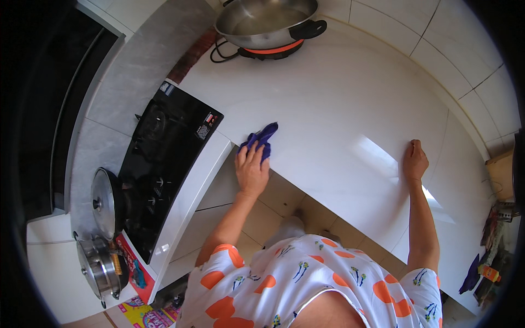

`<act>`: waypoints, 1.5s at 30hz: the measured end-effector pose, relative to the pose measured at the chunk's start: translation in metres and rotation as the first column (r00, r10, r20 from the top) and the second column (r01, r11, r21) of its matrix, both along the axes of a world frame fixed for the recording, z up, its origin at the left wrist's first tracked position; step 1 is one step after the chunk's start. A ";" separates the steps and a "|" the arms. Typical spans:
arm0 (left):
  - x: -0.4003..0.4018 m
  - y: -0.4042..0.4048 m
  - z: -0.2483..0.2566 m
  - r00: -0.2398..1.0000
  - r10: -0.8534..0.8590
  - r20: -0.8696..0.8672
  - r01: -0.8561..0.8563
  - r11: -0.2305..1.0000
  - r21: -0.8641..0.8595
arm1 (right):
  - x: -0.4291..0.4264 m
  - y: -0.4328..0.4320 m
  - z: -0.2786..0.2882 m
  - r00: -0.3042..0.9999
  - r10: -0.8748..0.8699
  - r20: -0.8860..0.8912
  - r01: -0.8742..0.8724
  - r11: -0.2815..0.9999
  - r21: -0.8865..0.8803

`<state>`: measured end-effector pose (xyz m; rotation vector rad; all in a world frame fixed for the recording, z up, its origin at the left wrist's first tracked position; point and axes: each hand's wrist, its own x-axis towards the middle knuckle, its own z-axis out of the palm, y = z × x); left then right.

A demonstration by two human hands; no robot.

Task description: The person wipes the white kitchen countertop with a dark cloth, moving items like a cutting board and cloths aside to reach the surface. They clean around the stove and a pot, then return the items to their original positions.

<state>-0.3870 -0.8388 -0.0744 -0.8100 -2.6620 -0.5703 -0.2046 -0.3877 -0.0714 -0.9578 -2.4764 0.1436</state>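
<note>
Beneath my left hand (252,174) is a crumpled purple cloth (264,135), pressed on the white countertop (328,94) close to its front edge and the inner corner beside the stove. The fingers lie over the cloth and grip its near part, while one end sticks out past them. My right hand (415,160) rests at the right part of the countertop with its fingers curled in. Nothing shows in that hand, though its palm side is hidden.
A steel pan (266,24) stands on an electric hotplate (275,51) at the back. Left of me is a black glass gas stove (180,119) with a lidded pan (104,203). A steel pot (100,266) sits nearer. Cloths and an orange bottle (489,272) lie far right.
</note>
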 end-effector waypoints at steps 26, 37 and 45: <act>-0.025 -0.031 0.019 0.997 0.015 0.072 -0.001 0.982 -0.189 | 0.000 0.000 -0.004 0.995 -0.076 0.069 0.077 0.997 -0.013; -0.125 0.002 0.015 0.986 0.168 0.001 -0.161 0.946 -0.281 | -0.004 0.000 -0.009 1.000 0.006 -0.014 -0.005 0.999 0.040; -0.059 -0.118 0.007 0.962 0.270 -0.029 -0.270 0.937 -0.220 | 0.002 0.009 -0.011 0.999 -0.033 0.035 0.032 0.999 0.032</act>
